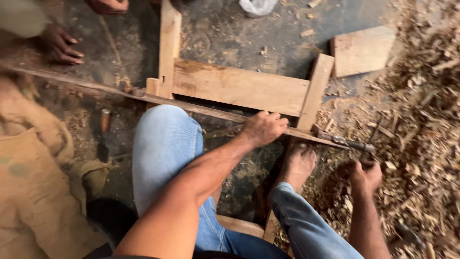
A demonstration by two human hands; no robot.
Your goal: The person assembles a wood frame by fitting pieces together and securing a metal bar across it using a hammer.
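Left hand (pixel 262 128) clenches the long wooden strip (pixel 201 108); right hand's (pixel 365 176) grip closes around a dark tool (pixel 352 143).

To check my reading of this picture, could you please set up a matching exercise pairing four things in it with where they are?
Things:
1. left hand
2. right hand
3. chisel
4. loose board

Places:
A. lying on the floor left of the blue-jeaned knee
B. flat on the floor at the top right, beside the shavings
C. gripping the long thin strip across the wooden frame
D. low down at the shavings, below the strip's right end

Pairs: 1-C, 2-D, 3-A, 4-B
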